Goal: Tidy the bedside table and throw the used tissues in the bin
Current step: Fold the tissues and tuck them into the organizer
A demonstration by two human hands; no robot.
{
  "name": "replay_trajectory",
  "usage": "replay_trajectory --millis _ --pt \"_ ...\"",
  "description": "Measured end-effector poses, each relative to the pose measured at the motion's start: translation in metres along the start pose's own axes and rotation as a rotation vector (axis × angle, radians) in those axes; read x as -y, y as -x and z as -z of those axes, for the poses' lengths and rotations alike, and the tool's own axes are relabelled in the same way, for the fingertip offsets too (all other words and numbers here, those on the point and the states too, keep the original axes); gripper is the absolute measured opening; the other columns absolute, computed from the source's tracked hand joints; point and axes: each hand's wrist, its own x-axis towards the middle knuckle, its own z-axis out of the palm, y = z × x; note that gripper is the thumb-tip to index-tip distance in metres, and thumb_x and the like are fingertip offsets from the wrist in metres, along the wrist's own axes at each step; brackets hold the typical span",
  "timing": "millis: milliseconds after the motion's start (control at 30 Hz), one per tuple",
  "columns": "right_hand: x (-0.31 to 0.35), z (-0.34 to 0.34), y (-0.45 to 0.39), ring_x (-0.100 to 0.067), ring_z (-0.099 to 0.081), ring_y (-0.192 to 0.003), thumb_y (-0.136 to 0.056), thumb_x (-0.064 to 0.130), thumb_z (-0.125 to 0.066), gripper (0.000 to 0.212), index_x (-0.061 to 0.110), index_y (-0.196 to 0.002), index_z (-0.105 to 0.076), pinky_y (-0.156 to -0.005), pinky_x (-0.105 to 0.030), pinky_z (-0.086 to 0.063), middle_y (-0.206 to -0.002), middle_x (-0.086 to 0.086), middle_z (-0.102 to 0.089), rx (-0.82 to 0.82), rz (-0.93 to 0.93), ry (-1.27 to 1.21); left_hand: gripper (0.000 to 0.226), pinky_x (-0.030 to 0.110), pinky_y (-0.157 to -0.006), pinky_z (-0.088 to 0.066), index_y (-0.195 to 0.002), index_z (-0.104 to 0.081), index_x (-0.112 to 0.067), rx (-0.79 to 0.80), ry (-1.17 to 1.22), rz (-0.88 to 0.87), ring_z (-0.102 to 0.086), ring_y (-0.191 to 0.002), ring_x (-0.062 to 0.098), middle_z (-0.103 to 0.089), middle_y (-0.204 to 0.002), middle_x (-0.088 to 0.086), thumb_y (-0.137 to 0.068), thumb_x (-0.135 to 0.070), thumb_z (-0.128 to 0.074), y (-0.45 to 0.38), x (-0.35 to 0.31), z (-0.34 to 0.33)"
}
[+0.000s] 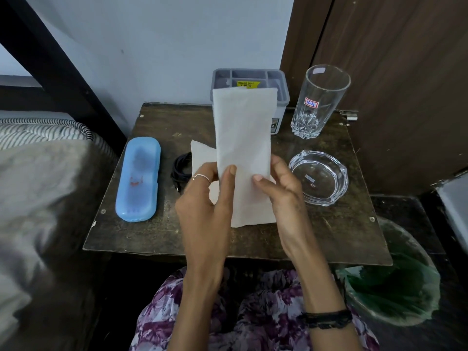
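Tissue point(243, 138) stands upright between our two hands above the dark wooden worktop point(152, 234) — a long pale folded sheet, its top edge in front of the grey compartment box point(281, 95) at the back. Our left hand point(205, 198) pinches the sheet's lower left edge, thumb laid on its front face and fingers curled behind; a ring shows on one finger. Our right hand point(281, 188) grips the lower right edge the same way, thumb tip on the front. A second sheet point(202, 155) shows behind the left hand, though we cannot tell whether it is held or lying on the worktop.

On the worktop's left side lies a blue plastic case point(138, 179), and just right of it a coiled black cable point(181, 168). A tall drinking glass point(319, 100) stands at the back right, with a clear glass ashtray point(319, 177) nearer us. Down by the right corner — on the floor — sits the bin point(395, 287) with a green liner.
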Motion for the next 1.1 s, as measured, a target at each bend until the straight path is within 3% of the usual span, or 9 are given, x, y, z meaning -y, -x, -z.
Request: replay_trajectory --millis 133,233,300,400,467,533,633,900,1100 --pt "0.003 0.008 -0.001 -0.012 -0.066 -0.093 -0.082 0.003 -0.061 0.050 0.019 -0.126 -0.046 -0.080 -0.027 -0.054 -0.102 0.000 -0.070 -0.016 -0.003 0.026 0.020 0.032 -0.057 -0.048 -0.086 -0.060 -0.010 0.004 0.082 0.063 -0.057 -0.064 0.009 -0.065 -0.073 0.001 -0.092 -0.027 -0.055 0.002 -0.003 -0.003" --pt "0.002 0.010 -0.001 -0.004 -0.066 -0.082 -0.086 -0.004 -0.056 0.034 0.019 -0.111 -0.057 -0.069 -0.018 -0.051 -0.096 0.002 -0.070 0.006 0.011 0.085 0.020 0.039 -0.085 -0.052 -0.088 -0.059 -0.014 0.071 -0.110 0.008 -0.063 -0.079 0.008 -0.066 -0.078 -0.012 -0.095 -0.030 -0.050 0.003 0.002 -0.006" --pt "0.000 0.009 -0.001 -0.005 -0.066 -0.085 -0.089 -0.001 -0.053 0.029 0.020 -0.107 -0.060 -0.072 -0.018 -0.052 -0.099 0.002 -0.070 0.033 0.004 0.101 0.024 0.044 -0.114 -0.026 -0.085 -0.055 -0.013 0.049 -0.259 -0.039 -0.062 -0.074 0.012 -0.065 -0.074 -0.006 -0.096 -0.032 -0.046 0.003 0.006 -0.005" --pt "-0.008 0.001 -0.004 -0.006 -0.064 -0.089 -0.091 0.005 -0.052 0.023 0.023 -0.100 -0.063 -0.080 -0.022 -0.050 -0.097 0.007 -0.071 0.060 -0.054 0.095 0.031 0.028 -0.118 -0.004 -0.083 -0.052 -0.009 -0.029 -0.359 -0.046 -0.060 -0.066 0.023 -0.062 -0.067 0.008 -0.095 -0.035 -0.042 -0.001 0.007 -0.001" --pt "-0.016 -0.005 -0.006 -0.009 -0.064 -0.093 -0.087 0.013 -0.054 0.018 0.025 -0.096 -0.065 -0.086 -0.030 -0.049 -0.095 0.010 -0.072 0.096 -0.123 0.038 0.028 0.033 -0.117 -0.018 -0.086 -0.054 -0.008 -0.062 -0.356 -0.041 -0.059 -0.069 0.024 -0.061 -0.069 0.006 -0.095 -0.033 -0.043 -0.002 0.009 0.002" --pt "-0.025 -0.009 -0.007 -0.015 -0.063 -0.101 -0.079 0.024 -0.054 0.022 0.027 -0.098 -0.065 -0.091 -0.038 -0.049 -0.102 0.007 -0.071 0.120 -0.200 0.037 0.025 0.045 -0.094 -0.046 -0.094 -0.059 -0.009 -0.097 -0.354 -0.024 -0.057 -0.079 0.024 -0.054 -0.071 -0.005 -0.095 -0.031 -0.047 -0.001 0.007 0.002" --pt "-0.030 -0.012 -0.009 -0.015 -0.063 -0.102 -0.076 0.027 -0.052 0.027 0.025 -0.100 -0.062 -0.089 -0.037 -0.050 -0.104 0.006 -0.070 0.129 -0.263 0.017 0.025 0.040 -0.065 -0.044 -0.094 -0.063 -0.008 -0.170 -0.478 -0.056 -0.049 -0.081 0.023 -0.036 -0.068 -0.021 -0.093 -0.030 -0.053 0.000 0.005 0.000" --pt "-0.026 -0.009 -0.008 -0.011 -0.063 -0.095 -0.092 0.013 -0.046 0.025 0.022 -0.110 -0.061 -0.082 -0.032 -0.048 -0.100 0.006 -0.070 0.124 -0.274 -0.051 0.026 0.025 -0.062 -0.043 -0.103 -0.064 -0.013 -0.034 -0.166 -0.015 -0.056 -0.076 0.018 -0.061 -0.083 0.005 -0.097 -0.029 -0.044 0.006 0.008 -0.011" --pt "-0.015 -0.004 -0.007 -0.010 -0.065 -0.084 -0.091 0.006 -0.049 0.019 0.017 -0.101 -0.061 -0.071 -0.025 -0.052 -0.094 0.000 -0.069 0.037 -0.179 -0.020 0.021 0.022 -0.071 -0.051 -0.106 -0.061 -0.019 0.059 0.123 0.133 -0.061 -0.083 0.004 -0.066 -0.088 -0.010 -0.099 -0.019 -0.041 0.006 0.010 -0.016"
